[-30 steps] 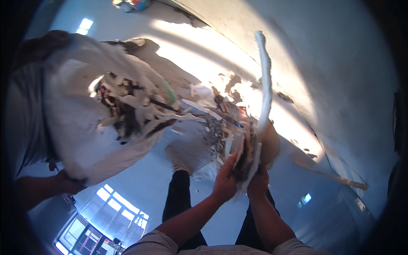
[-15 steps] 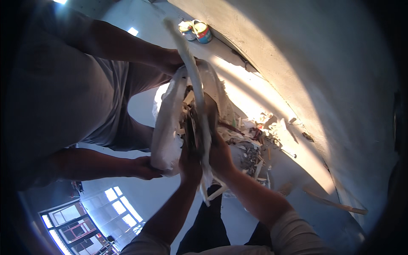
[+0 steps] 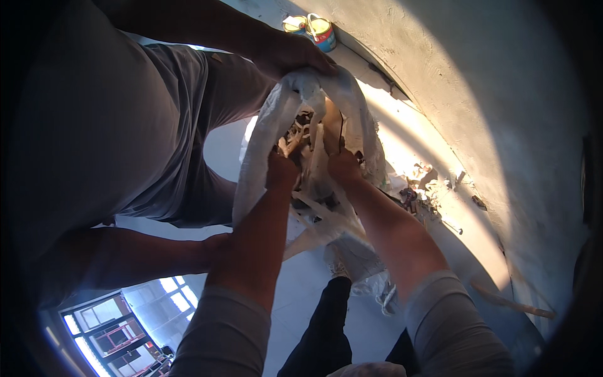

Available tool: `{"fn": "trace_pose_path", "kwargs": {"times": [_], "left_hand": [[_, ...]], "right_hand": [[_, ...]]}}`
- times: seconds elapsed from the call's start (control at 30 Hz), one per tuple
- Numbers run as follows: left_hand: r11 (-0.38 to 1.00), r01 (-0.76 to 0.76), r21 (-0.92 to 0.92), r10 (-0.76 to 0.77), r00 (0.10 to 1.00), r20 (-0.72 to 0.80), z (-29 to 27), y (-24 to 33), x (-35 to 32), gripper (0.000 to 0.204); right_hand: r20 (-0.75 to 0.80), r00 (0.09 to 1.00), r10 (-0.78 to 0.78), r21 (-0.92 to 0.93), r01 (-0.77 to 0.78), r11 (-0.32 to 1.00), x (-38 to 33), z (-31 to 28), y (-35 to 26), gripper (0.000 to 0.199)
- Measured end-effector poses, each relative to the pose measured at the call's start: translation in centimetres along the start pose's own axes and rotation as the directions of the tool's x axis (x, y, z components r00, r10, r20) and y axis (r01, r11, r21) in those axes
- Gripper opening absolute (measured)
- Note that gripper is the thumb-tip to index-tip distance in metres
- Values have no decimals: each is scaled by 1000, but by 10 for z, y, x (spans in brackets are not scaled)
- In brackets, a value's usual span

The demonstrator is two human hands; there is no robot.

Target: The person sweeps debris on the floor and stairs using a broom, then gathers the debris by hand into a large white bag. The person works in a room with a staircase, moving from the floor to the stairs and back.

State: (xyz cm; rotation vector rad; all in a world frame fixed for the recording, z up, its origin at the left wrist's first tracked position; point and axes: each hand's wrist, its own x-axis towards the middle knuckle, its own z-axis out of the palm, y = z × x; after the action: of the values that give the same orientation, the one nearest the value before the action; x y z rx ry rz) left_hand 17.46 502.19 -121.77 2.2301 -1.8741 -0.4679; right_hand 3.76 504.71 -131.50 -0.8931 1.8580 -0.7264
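Observation:
A white sack [image 3: 250, 169] stands with its mouth open in front of me, holding scraps [image 3: 299, 132] of pale strips and dark bits. Both my hands reach into the mouth. My left hand [image 3: 282, 171] is closed beside the scraps; what its fingers hold is hidden. At the sack's right side, my right hand [image 3: 343, 166] closes on the lower end of a flat brown piece [image 3: 333, 122]. Pale strips [image 3: 320, 229] hang over the near rim below my wrists. A co-worker's hand [image 3: 295, 55] grips the far rim, and their other hand [image 3: 218, 246] is by the near left side.
The co-worker's legs [image 3: 188, 138] are close on the left. Loose debris [image 3: 424, 188] lies on the floor at right, along the wall [image 3: 490, 125]. Two paint cans [image 3: 321, 34] stand at the far wall. A long stick [image 3: 512, 301] lies lower right.
My hands have moved farther into the sack and apart, taking the bundle of strips down from above the mouth. The sack's mouth shows wider, and the co-worker's upper hand has shifted right.

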Motion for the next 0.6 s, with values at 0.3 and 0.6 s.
{"fn": "trace_pose_path", "kwargs": {"times": [0.3,0.6], "left_hand": [[949,-35,-312,-2,993,-116,-60,39,-100,38],[831,-195,-521,197,979,-52,-32,25,-318,52]], "right_hand": [[-158,880,-448,121,467,876,-139,-73,4,31],[-405,854,-325,113,400,910,-259,-206,227,20]]}}
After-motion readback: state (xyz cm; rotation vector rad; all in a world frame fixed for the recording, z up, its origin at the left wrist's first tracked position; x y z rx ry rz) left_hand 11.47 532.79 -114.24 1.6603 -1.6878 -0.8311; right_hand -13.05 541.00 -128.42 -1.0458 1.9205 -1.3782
